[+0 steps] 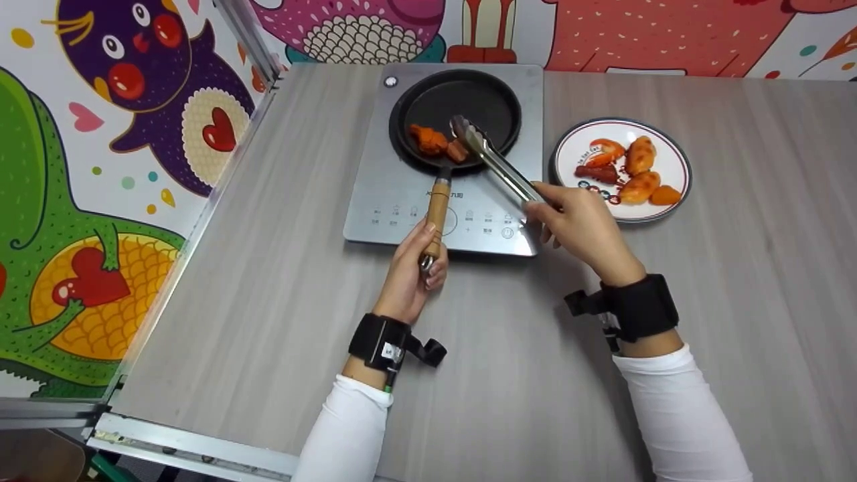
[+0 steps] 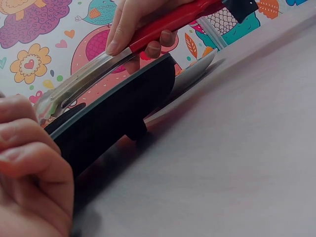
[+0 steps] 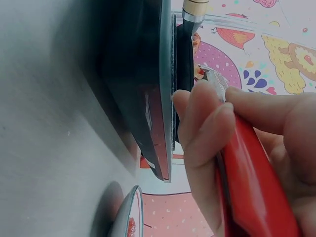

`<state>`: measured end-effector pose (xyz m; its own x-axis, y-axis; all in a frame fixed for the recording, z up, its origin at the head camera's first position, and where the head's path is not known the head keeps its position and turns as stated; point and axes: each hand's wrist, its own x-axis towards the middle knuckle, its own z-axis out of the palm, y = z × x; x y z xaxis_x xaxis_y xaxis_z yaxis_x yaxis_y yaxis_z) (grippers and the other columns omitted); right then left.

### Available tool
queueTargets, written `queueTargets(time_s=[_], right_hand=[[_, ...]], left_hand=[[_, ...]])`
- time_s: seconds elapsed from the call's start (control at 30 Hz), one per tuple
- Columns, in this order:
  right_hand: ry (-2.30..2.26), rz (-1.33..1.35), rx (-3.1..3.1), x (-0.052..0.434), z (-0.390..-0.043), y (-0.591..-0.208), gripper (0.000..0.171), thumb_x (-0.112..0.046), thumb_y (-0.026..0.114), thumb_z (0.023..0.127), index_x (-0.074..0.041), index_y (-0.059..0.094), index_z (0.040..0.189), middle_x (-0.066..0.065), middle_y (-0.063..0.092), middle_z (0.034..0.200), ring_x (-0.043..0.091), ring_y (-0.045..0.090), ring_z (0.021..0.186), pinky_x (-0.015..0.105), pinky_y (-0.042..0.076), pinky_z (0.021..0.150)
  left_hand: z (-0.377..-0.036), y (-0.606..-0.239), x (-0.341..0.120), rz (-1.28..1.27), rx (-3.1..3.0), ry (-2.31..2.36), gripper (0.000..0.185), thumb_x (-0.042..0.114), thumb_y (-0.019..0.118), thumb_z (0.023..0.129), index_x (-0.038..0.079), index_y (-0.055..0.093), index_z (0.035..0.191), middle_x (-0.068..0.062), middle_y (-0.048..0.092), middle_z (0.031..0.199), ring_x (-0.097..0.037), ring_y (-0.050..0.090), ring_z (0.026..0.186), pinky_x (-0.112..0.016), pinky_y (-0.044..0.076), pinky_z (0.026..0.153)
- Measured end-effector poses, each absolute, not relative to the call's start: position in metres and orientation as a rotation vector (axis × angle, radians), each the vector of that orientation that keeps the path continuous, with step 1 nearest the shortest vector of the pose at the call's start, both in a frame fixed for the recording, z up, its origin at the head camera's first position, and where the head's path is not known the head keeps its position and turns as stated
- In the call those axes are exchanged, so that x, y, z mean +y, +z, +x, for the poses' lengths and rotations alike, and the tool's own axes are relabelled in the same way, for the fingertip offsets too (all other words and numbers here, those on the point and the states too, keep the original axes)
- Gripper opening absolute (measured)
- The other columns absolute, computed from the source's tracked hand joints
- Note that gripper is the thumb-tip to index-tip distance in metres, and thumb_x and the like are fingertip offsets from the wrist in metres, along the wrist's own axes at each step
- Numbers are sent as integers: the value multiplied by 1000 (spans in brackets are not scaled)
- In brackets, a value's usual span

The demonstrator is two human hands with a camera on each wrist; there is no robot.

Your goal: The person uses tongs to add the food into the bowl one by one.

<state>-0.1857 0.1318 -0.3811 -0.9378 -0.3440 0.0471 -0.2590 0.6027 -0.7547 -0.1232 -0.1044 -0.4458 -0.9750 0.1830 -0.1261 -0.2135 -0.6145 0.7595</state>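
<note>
Hands: left (image 1: 410, 271) grips pan handle (image 1: 436, 213) | right (image 1: 581, 227) grips tongs (image 1: 492, 159) over pan food (image 1: 458, 150)

In the head view the left hand (image 1: 410, 271) covers the lower end of the pan's wooden handle (image 1: 437, 209), and the right hand (image 1: 581, 226) hides the grip of the tongs (image 1: 492, 159). The tong tips block part of one orange piece (image 1: 458, 151) in the pan (image 1: 456, 118), so whether they pinch it cannot be told. The cooktop's printed controls (image 1: 469, 215) are too small to read. Both wrist views are blurred close up, with the fingers (image 2: 29, 163) cut off by the frame edges.
</note>
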Motion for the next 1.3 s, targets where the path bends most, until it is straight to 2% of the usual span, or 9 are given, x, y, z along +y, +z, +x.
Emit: queueTargets(time_s=[0.4, 0.6, 0.87, 1.3], right_hand=[[-1111, -500, 2796, 130, -185, -379, 44, -29, 53, 90, -9, 49, 128, 7, 64, 78, 18, 54, 48, 28, 43, 41], [-1045, -542, 2881, 128, -183, -378, 42, -30, 56, 88, -11, 52, 126, 7, 62, 78, 14, 54, 51, 29, 44, 47], [-941, -616, 2997, 126, -181, -378, 45, -32, 60, 85, -11, 54, 123, 6, 57, 70, 18, 50, 58, 30, 39, 53], [-954, -560, 2999, 127, -182, -377, 53, -35, 63, 82, -10, 51, 126, 6, 64, 78, 20, 55, 66, 34, 41, 59]], left_hand=[[-124, -447, -104, -47, 1235, 2643, 52, 34, 53, 89, 17, 35, 135, 2, 41, 56, -7, 34, 41, -18, 26, 36], [-123, -446, -104, -48, 1241, 2642, 52, 34, 54, 88, 16, 35, 134, 2, 41, 56, -6, 34, 41, -18, 25, 36], [-123, -446, -104, -50, 1242, 2644, 52, 33, 54, 88, 16, 36, 133, 2, 41, 56, -6, 34, 41, -18, 25, 36], [-124, -446, -105, -47, 1234, 2646, 53, 33, 54, 88, 16, 35, 134, 2, 42, 56, -7, 34, 41, -18, 26, 35]])
